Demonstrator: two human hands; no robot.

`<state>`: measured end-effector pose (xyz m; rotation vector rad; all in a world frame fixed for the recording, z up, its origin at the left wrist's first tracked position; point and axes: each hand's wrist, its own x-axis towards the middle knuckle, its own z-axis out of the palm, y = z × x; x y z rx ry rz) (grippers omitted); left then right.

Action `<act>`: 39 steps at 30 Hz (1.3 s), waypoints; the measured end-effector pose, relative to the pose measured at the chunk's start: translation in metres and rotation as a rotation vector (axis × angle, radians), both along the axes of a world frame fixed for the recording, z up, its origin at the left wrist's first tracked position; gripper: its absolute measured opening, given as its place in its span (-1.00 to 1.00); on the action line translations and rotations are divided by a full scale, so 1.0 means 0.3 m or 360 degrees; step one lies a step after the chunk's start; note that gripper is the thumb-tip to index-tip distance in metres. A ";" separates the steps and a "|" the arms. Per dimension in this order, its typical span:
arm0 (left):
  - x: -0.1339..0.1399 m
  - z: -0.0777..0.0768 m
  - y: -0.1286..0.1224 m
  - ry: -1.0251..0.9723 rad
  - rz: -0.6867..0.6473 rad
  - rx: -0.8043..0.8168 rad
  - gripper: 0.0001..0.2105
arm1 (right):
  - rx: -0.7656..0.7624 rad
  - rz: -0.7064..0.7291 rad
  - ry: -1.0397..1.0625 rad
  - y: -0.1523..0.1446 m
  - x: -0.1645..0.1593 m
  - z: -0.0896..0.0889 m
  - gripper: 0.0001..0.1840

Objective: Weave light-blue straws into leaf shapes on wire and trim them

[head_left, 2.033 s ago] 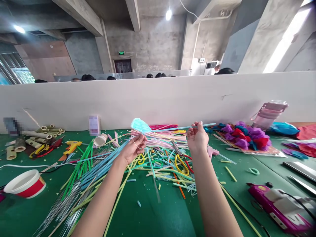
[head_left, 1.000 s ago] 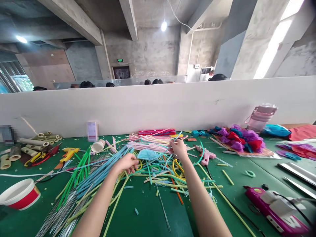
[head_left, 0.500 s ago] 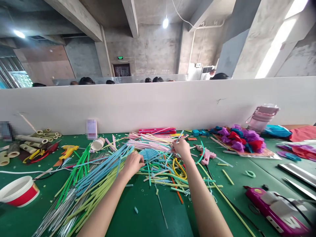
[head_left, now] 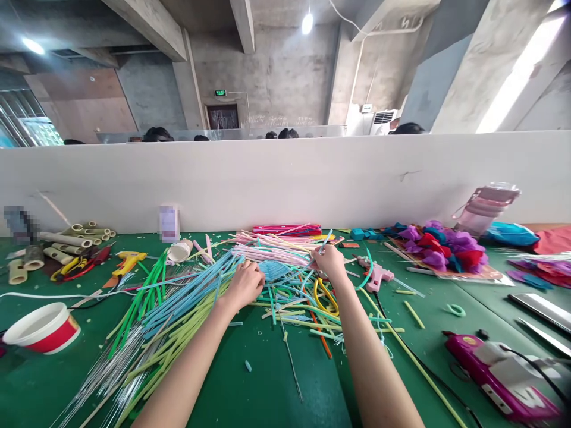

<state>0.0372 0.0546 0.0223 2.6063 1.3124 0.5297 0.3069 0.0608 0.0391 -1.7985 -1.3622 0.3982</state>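
Note:
My left hand (head_left: 247,283) is closed at the left edge of a light-blue woven piece (head_left: 273,270), made of thin strips lying side by side. The fingertips curl over the edge, and part of the piece is hidden beneath them. To the right, my right hand (head_left: 329,261) pinches a light-blue strip (head_left: 328,237) whose end sticks up past the fingers. Under and around both hands lies a tangle of coloured strips. A bundle of long blue strips (head_left: 191,291) runs from the left hand toward the lower left, beside yellow-green strips (head_left: 178,348).
A pink glue gun (head_left: 378,276) and a yellow pair of loops (head_left: 325,297) lie near the right arm. At the left are a yellow glue gun (head_left: 128,263), pliers (head_left: 74,270), and a paper cup (head_left: 44,328). A magenta power strip (head_left: 495,380) sits at the lower right.
The view has tilted down slightly and shifted. Both hands stay in about the same place over the strips; the left fingers are curled a little closer on the blue woven piece.

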 end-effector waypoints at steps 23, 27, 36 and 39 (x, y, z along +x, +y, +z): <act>-0.130 0.070 0.046 -0.0573 0.0061 -0.0351 -0.85 | -0.0137 0.0761 -0.0323 -0.023 -0.254 0.053 -0.76; -0.120 0.070 0.051 -0.0669 0.0039 -0.0235 -0.86 | -0.0111 0.0828 -0.0363 -0.020 -0.294 0.037 -0.78; -0.128 0.007 0.099 -0.1089 0.0156 -0.0566 -0.73 | -0.0103 0.0816 -0.0319 -0.016 -0.288 0.033 -0.81; -0.120 -0.002 0.108 -0.1153 0.0068 -0.0674 -0.66 | -0.0108 0.0840 -0.0285 -0.015 -0.295 0.029 -0.80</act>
